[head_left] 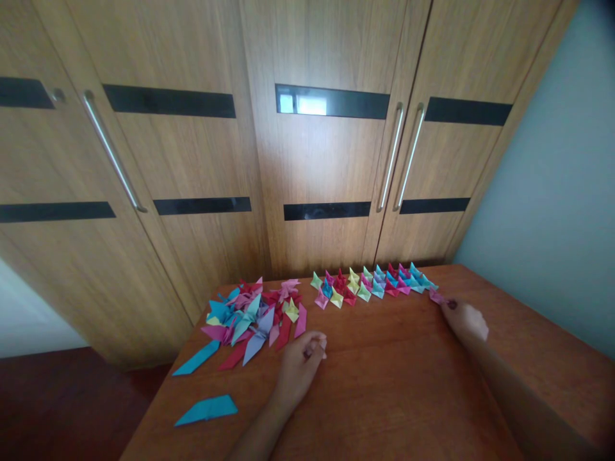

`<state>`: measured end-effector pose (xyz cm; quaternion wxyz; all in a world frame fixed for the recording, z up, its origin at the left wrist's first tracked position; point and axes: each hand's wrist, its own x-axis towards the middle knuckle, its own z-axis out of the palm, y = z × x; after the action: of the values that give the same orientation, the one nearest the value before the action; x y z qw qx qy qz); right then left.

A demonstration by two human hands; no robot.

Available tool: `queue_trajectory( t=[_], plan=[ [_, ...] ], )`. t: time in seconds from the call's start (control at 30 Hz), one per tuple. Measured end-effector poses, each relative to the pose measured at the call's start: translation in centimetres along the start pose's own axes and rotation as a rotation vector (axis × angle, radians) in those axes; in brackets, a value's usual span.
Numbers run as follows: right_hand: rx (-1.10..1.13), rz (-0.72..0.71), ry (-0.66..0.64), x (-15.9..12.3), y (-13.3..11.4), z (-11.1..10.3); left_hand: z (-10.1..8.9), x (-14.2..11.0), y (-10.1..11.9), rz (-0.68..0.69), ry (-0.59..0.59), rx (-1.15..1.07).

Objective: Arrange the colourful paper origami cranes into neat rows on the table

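The right hand (464, 320) pinches a pink piece (436, 296) of folded paper between thumb and fingers, at the near right end of the rows (364, 292); whether the piece touches its neighbour cannot be told. These rows of small, pointed paper units, in red, pink, blue, green and yellow, run leftward from the right hand and lie beyond the gap between the hands. The left hand (300, 365) is held with its fingers curled inward; whether its fingertips are pressed together cannot be told. Just beyond and to the left of it lies the pile (254, 317), mixed in colour and overlapping. Two blue strips (206, 410) lie to the left of the left hand, on the brown table (369, 397). Beyond both hands stands a wooden wardrobe (321, 147).
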<state>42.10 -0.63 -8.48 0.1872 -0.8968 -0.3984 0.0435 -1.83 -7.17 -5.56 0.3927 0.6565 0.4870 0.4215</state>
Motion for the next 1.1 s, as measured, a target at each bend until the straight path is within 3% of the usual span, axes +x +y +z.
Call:
queue_trajectory(
  t=[0.47, 0.67, 0.87, 0.97, 1.1],
  plan=[
    [-0.004, -0.013, -0.039, -0.1, -2.0, -0.1, -0.1, -0.1, 0.1, 0.001, -0.040, -0.002],
    [0.036, 0.022, 0.014, -1.1, -2.2, -0.3, -0.2, -0.1, 0.0, 0.016, -0.040, 0.007],
    [0.186, 0.046, 0.168, -5.5, -4.5, -0.2, 0.0, -0.2, 0.2, 0.022, -0.037, 0.025],
    [0.237, -0.071, 0.102, -8.9, -7.2, 0.7, 0.0, -0.2, 0.4, 0.033, -0.029, 0.044],
    [0.378, -0.365, -0.045, -13.5, -11.4, 2.4, -0.2, -0.3, 0.6, 0.035, -0.010, 0.064]
  ],
)
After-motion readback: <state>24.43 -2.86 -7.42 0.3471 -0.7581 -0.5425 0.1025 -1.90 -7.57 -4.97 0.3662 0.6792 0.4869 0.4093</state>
